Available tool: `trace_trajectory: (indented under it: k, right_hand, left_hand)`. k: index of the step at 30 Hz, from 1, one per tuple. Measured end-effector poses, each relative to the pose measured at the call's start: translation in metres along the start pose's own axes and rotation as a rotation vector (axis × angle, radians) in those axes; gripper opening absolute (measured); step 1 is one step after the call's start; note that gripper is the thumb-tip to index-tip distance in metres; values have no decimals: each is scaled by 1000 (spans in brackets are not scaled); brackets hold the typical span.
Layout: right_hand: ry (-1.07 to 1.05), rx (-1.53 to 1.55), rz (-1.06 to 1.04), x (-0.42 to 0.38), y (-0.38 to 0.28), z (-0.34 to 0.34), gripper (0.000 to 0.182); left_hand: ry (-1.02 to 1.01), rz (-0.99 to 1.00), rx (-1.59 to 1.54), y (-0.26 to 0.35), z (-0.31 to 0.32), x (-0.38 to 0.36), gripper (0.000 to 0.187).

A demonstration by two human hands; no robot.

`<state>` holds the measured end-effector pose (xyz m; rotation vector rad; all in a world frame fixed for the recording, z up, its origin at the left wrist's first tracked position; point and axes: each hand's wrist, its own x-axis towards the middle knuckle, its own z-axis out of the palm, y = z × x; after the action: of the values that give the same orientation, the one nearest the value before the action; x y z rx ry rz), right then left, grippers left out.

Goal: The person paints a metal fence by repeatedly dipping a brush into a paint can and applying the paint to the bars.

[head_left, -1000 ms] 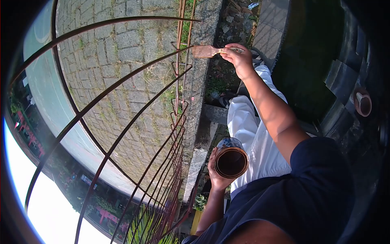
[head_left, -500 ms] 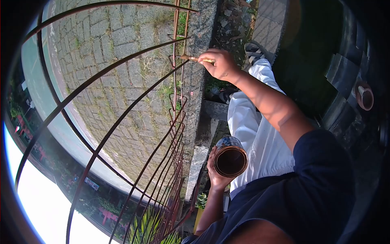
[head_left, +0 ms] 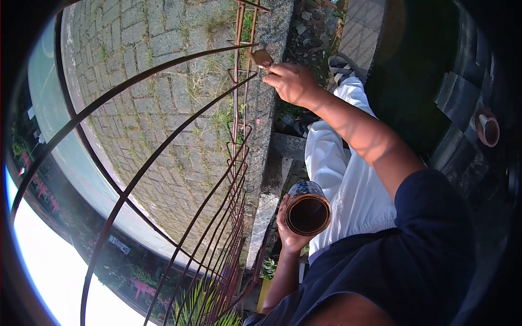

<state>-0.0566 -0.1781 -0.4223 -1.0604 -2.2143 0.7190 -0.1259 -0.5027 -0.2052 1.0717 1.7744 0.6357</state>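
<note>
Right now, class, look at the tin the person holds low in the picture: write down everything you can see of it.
The tin is a round, open can with no lid, tipped so its mouth faces the camera. Its inside looks dark brown and glossy, with a thin metal rim. The outer wall shows a blue and white printed label. The left hand grips it from below and behind, fingers wrapped round its side. It sits beside the white trousers, close to the rusty metal fence.
</note>
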Motion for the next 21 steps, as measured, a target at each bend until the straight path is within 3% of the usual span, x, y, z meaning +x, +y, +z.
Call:
trace_trajectory:
  k: [4, 7, 11, 13, 16, 19, 21]
  right_hand:
    - [81, -10, -79, -3, -4, 0, 20]
    - [4, 277, 188, -3, -3, -4, 20]
    - [171, 764, 706, -16, 13, -27, 15]
    - [198, 1010, 846, -25, 17, -54, 19]
    - [203, 1311, 936, -29, -8, -128, 26]
    - [105, 1210, 938, -19, -39, -208, 28]
    - [65, 1223, 777, -17, -57, -256, 28]
  left_hand:
    - [12, 31, 51, -2, -1, 0, 128]
    - [20, 84, 43, -1, -2, 2, 130]
    - [62, 114, 55, 8, -7, 1, 133]
    - [89, 130, 55, 20, -10, 1, 133]
    - [136, 186, 28, 41, -17, 1, 132]
    - [169, 203, -3, 74, -26, 5, 130]
    - [122, 88, -157, 100, -33, 3, 126]
